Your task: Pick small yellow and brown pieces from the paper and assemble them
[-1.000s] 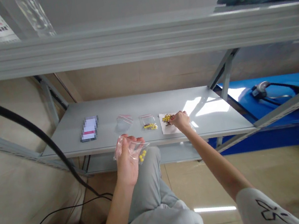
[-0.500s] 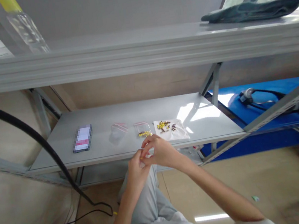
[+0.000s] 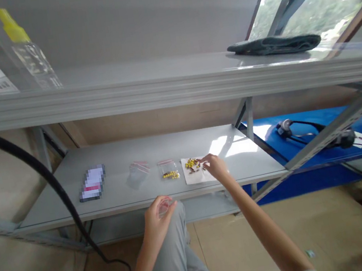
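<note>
We see a grey shelf (image 3: 125,195) in front of us. Our right hand (image 3: 216,166) reaches out over it. The fingers (image 3: 206,159) of that hand are pinched close together at a little pile of yellow and brown pills (image 3: 193,164). The pills are too small for us to tell if one is held. The pile lies on a white paper (image 3: 193,177), at about 9 o'clock from the right hand and touching it.

Our left hand (image 3: 157,220) is lower, near the front edge of the shelf and above our knee (image 3: 177,247). It is at about 7 o'clock from the right hand and well apart from it. Its fingers are curled around a small clear bag (image 3: 164,207). We cannot tell what is in the bag.

More things lie in a row on the shelf. Just beside the white paper, at 9 o'clock from it, is a small bag with yellow pills (image 3: 168,170). Next, going the same way, is an empty-looking clear bag (image 3: 137,173). Well apart from that, still at 9 o'clock, lies a flat blurred card (image 3: 93,189).

A thick black cable (image 3: 33,165) hangs down at the left. On the shelf above lie a dark cloth (image 3: 273,45) at 1 o'clock and a clear bottle (image 3: 28,54) at 11 o'clock.
</note>
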`<state>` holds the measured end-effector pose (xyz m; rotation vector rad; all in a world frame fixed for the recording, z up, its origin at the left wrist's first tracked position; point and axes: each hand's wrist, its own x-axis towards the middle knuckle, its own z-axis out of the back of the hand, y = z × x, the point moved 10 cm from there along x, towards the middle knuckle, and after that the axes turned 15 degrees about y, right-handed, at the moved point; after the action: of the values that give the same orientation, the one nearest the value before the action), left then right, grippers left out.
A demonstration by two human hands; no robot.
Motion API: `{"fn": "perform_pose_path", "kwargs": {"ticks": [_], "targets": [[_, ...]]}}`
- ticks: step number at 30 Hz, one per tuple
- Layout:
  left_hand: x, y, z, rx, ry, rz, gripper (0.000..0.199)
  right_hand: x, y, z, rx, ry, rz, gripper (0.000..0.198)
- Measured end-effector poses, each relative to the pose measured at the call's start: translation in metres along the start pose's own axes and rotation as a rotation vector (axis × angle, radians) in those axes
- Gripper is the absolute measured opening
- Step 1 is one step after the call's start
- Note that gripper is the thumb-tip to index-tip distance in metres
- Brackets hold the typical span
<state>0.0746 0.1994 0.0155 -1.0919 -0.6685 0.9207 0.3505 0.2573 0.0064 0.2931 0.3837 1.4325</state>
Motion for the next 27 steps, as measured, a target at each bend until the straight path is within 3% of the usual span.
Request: {"fn": "perform_pose_path", "kwargs": {"ticks": [3,7,18,27], "targets": [[-0.005,0.006,0.001,-0.047,0.022,0.012,0.026,0.013,-0.044,-0.006,-0.091,-0.002,-0.063,0.028],[-0.008,0.015,0.003,-0.076,0.022,0.052,0.027,0.021,-0.068,-0.014,-0.183,0.000,-0.076,0.023],[-0.009,0.018,0.002,-0.089,0.036,0.074,0.027,0.033,-0.077,-0.019,-0.211,0.010,-0.102,0.014],[-0.015,0.017,0.005,-0.135,0.026,0.082,0.028,0.022,-0.076,-0.012,-0.111,-0.051,-0.185,0.009]]}}
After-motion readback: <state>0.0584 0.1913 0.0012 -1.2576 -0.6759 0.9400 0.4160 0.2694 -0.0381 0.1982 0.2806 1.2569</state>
